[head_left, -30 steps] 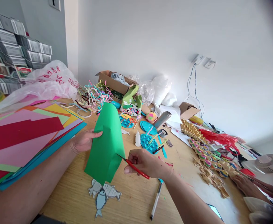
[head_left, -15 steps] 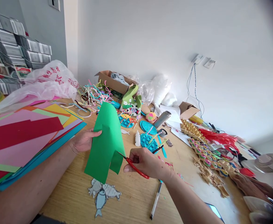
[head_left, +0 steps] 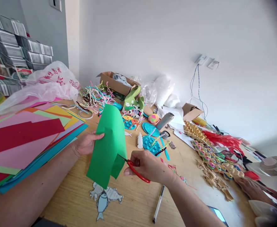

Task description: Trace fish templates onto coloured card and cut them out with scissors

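Note:
My left hand (head_left: 88, 142) pinches the left edge of a green sheet of paper (head_left: 106, 145), thumb in front and fingers behind. The sheet is held up above the table, bowed, with a slit running up from its lower edge. Red-handled scissors (head_left: 136, 171) sit in my right hand (head_left: 146, 165), their blades at the top of the slit, by the paper's right side. Below the sheet, several paper fish cutouts (head_left: 102, 203) lie on the wood, partly covered by it. A pen (head_left: 158, 204) lies to their right.
Stacked coloured paper (head_left: 22, 135) covers the table's left. Pipe cleaners (head_left: 97, 96), a cardboard box (head_left: 110, 78), a glue bottle (head_left: 140, 141) and blue craft pieces (head_left: 151, 144) stand farther back. At far right, another person's hand (head_left: 249, 189) rests near a fan-like white object (head_left: 270, 167).
The green sheet has shifted slightly down and right, and the flap beside the slit has turned. Both hands keep their grips; the scissors stay at the cut.

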{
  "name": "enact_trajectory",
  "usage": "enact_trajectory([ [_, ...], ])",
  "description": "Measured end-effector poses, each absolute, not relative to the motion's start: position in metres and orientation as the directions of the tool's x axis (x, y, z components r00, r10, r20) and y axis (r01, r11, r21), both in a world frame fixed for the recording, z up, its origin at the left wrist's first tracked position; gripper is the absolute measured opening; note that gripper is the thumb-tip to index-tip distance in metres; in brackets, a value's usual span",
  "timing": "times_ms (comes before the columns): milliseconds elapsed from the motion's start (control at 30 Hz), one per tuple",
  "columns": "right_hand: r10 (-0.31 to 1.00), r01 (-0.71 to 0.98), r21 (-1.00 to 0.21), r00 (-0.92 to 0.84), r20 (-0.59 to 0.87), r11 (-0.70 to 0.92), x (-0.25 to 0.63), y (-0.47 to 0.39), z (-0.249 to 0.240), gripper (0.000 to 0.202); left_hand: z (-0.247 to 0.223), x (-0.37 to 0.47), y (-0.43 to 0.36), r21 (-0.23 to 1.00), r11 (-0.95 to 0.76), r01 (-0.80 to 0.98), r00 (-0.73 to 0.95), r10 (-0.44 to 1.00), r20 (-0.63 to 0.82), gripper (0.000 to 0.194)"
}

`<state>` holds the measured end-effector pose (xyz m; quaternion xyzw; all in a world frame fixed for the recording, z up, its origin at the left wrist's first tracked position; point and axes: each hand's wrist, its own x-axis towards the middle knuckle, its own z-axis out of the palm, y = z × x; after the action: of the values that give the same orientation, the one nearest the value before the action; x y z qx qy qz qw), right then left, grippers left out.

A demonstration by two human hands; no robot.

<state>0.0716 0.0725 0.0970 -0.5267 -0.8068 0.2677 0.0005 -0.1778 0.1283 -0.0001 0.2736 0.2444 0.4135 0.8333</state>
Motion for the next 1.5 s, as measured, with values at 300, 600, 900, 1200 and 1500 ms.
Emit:
enact_trajectory([
  [300,0.849,0.841,-0.400,-0.476,-0.228,0.364,0.076,0.074,0.090,0.038,0.000,-0.177,0.128,0.677,0.501,-0.538,0.542,0.821,-0.177,0.026],
  [600,0.857,0.847,-0.397,-0.464,-0.225,0.354,0.078,0.076,0.087,0.039,0.001,-0.175,0.128,0.656,0.513,-0.553,0.548,0.818,-0.177,0.024],
  [900,0.884,0.871,-0.369,-0.419,-0.209,0.325,0.085,0.073,0.086,0.042,-0.005,-0.177,0.133,0.659,0.485,-0.574,0.517,0.839,-0.167,0.023],
  [1200,0.879,0.916,-0.353,-0.318,-0.356,0.189,0.107,0.045,0.080,0.040,0.002,-0.196,0.139,0.629,0.389,-0.673,0.437,0.895,-0.087,0.024],
  [1500,0.915,0.992,0.062,-0.074,-0.398,0.107,0.114,-0.002,0.022,0.012,0.012,-0.209,0.145,0.590,0.249,-0.768,0.275,0.960,-0.048,0.024],
])
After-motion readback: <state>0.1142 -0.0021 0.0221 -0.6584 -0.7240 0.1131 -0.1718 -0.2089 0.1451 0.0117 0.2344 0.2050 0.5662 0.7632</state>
